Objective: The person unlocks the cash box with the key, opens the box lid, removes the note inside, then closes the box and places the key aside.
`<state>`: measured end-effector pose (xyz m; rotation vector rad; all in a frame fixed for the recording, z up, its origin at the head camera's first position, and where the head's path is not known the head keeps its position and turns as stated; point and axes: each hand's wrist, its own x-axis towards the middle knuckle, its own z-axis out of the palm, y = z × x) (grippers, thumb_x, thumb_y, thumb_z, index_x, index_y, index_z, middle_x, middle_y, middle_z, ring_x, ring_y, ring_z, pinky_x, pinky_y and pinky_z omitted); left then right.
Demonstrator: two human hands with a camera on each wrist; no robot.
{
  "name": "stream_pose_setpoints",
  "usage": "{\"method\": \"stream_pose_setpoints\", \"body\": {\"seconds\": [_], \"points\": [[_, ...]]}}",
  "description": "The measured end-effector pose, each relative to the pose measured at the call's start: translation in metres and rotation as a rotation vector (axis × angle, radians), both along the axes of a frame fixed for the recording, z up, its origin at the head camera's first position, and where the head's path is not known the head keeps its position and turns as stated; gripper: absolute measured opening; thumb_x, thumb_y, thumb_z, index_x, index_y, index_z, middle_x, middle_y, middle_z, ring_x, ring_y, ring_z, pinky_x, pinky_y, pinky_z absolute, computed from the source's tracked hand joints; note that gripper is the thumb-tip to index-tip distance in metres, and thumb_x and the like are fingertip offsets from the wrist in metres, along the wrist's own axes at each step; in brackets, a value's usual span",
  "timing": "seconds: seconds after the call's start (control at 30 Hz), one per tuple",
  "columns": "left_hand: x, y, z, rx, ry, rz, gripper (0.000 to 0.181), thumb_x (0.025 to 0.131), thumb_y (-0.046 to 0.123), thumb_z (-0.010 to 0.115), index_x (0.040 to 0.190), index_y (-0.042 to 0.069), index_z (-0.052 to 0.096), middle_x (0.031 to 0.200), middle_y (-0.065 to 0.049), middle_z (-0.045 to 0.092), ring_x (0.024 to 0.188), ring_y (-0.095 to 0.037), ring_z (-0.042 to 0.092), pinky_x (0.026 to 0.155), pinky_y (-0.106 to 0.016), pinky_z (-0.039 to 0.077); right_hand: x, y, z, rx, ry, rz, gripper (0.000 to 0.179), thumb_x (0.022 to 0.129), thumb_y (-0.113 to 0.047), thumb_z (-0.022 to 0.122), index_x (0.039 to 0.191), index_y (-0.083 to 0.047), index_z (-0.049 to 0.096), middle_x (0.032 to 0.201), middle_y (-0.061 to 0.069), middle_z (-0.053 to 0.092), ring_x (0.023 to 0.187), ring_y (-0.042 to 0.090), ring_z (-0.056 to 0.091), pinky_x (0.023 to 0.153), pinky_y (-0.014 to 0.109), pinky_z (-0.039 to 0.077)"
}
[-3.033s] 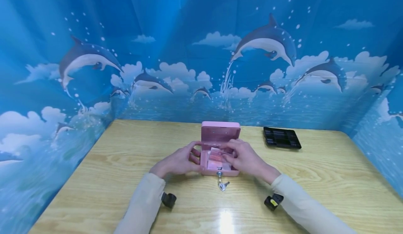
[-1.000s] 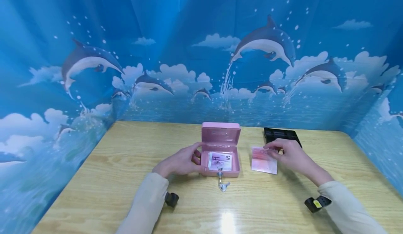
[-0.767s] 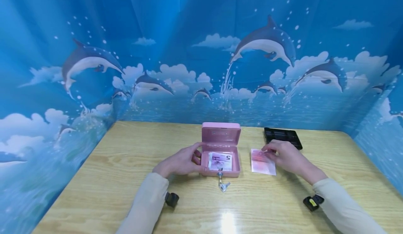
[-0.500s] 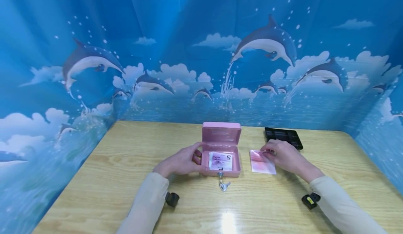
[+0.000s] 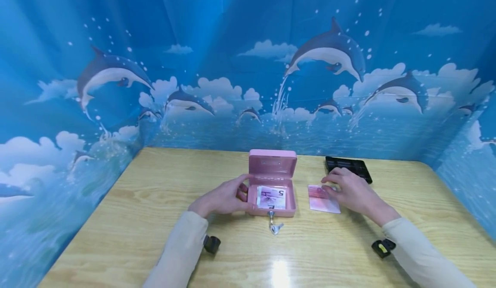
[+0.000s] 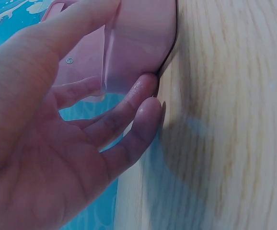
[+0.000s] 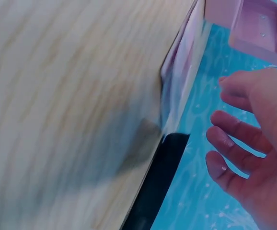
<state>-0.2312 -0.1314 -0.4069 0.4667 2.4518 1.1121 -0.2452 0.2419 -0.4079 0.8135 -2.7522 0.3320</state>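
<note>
A pink cash box [image 5: 271, 214] stands on the table with its lid raised, and several banknotes [image 5: 273, 198] lie inside, the top one showing a 5. My left hand [image 5: 224, 196] grips the box's left side, thumb near the front corner and index finger near the hinge; other fingertips meet the side wall in the left wrist view. To the right of the box, reddish banknotes [image 5: 323, 202] lie flat on the table. My right hand [image 5: 350, 191] hovers over their far right corner, holding nothing; the right wrist view shows its loosely bent fingers [image 7: 234, 148] apart from the notes.
Behind my right hand lies a black coin tray [image 5: 358, 170]. Keys [image 5: 275, 228] hang from the lock at the box's front. A blue dolphin-print curtain [image 5: 217, 64] surrounds the wooden table [image 5: 162, 180] at the back and sides.
My right hand has carried the reddish banknotes out of the box to the right, laid them on the table and let go. My left hand has stayed on the box.
</note>
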Motion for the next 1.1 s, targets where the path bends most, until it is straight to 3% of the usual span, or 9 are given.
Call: {"method": "stream_pose_setpoints", "body": {"seconds": [0.17,0.4,0.53,0.7,1.1], "points": [[0.000,0.000,0.000,-0.003,-0.002,0.001,0.098,0.082,0.039,0.085,0.161,0.022,0.030,0.130,-0.006,0.061,0.113,-0.018,0.064,0.104,-0.042,0.055,0.006,-0.010,0.003,-0.124,-0.022,0.068,0.017,0.089,-0.013,0.079,0.106,-0.012,0.078,0.102,0.002,0.075,0.093,0.020,0.070,0.077,0.042,0.061],[0.000,-0.001,0.000,-0.001,-0.003,0.007,0.099,0.081,0.040,0.086,0.161,0.021,0.030,0.130,-0.006,0.061,0.113,-0.018,0.064,0.103,-0.043,0.055,0.009,-0.032,0.004,-0.326,-0.007,0.222,0.015,0.088,-0.007,0.078,0.102,-0.012,0.078,0.094,-0.004,0.076,0.082,0.003,0.065,0.060,0.021,0.053],[0.000,0.000,0.000,0.002,-0.001,0.008,0.099,0.081,0.038,0.086,0.161,0.020,0.030,0.128,-0.006,0.062,0.112,-0.018,0.064,0.103,-0.042,0.055,0.013,-0.045,0.007,-0.384,-0.063,0.247,0.015,0.088,-0.008,0.077,0.102,-0.011,0.078,0.091,-0.003,0.076,0.078,-0.003,0.062,0.057,0.019,0.052],[0.001,0.000,0.000,-0.008,0.009,0.012,0.098,0.081,0.037,0.087,0.160,0.021,0.031,0.124,-0.005,0.063,0.109,-0.017,0.063,0.102,-0.043,0.055,0.015,-0.062,0.009,-0.397,-0.132,0.242,0.016,0.090,-0.009,0.076,0.106,-0.010,0.078,0.092,-0.003,0.076,0.078,0.000,0.063,0.058,0.019,0.053],[0.001,0.000,-0.001,0.003,0.011,0.003,0.099,0.081,0.036,0.086,0.161,0.018,0.030,0.128,-0.008,0.062,0.111,-0.018,0.064,0.103,-0.042,0.055,0.009,-0.095,0.003,-0.363,-0.192,0.244,0.018,0.091,-0.013,0.076,0.109,-0.011,0.077,0.090,-0.006,0.072,0.078,0.001,0.059,0.060,0.019,0.050]]}}
